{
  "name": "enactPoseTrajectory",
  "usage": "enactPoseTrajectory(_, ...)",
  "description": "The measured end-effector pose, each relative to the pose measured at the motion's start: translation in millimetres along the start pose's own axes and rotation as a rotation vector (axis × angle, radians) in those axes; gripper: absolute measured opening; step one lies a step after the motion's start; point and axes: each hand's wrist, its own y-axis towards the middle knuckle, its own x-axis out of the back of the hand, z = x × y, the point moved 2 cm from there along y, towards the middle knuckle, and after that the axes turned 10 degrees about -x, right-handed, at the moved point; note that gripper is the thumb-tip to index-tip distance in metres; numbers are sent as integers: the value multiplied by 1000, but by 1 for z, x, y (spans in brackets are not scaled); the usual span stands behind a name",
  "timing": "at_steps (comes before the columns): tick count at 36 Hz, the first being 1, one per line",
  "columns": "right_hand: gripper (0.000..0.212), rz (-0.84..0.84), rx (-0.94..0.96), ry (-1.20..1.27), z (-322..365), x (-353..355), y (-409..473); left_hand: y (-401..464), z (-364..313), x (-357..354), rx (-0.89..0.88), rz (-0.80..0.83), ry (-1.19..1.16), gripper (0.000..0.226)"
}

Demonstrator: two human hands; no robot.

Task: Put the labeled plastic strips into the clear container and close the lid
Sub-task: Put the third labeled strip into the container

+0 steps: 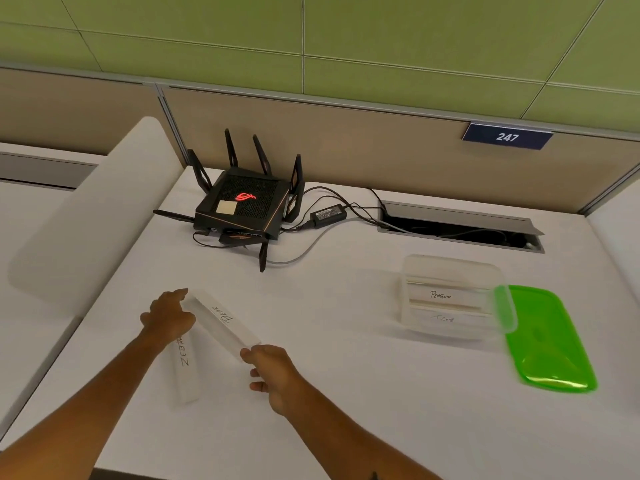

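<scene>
Both hands were on one strip — the one marked "Deer" [221, 317] — with the left hand [169, 315] pinching its far end and the right hand [272, 370] gripping its near end, fingers curled around it. Holding a long, thin, slippery piece by both ends probably kept it level and easy to steer toward the box. A second strip, lettered "Zebra" [185, 367], lay flat on the white desk [346, 393] just beneath the left wrist, apparently waiting its turn. Well off to the right sat the clear container [453, 296], open, with two strips already laid side by side in it, one reading "Penguin" [441, 295] and another whose label was too faint to be sure of. The green lid [550, 341] rested on the desk, touching the container's right edge — close by, presumably so it could be pressed on once the last strips were in. By that reckoning the job stood about half done. Behind, a black router [242, 206] with its cables stood against the partition.
</scene>
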Motion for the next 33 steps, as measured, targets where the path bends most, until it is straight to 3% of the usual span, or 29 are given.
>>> enactPoseTrajectory(13,46,21,-31,129,0,0,5,0,-6,2,-40,-4,-21,64)
enactPoseTrajectory(24,36,-58,34,34,8,37,4,-11,-16,-6,-51,11,-32,52)
enactPoseTrajectory(28,16,-115,62,-22,14,63,-1,-23,-27,-17,-45,36,-55,50)
enactPoseTrajectory(33,27,-237,128,-100,21,102,-6,-45,-47,-39,-47,46,-98,50)
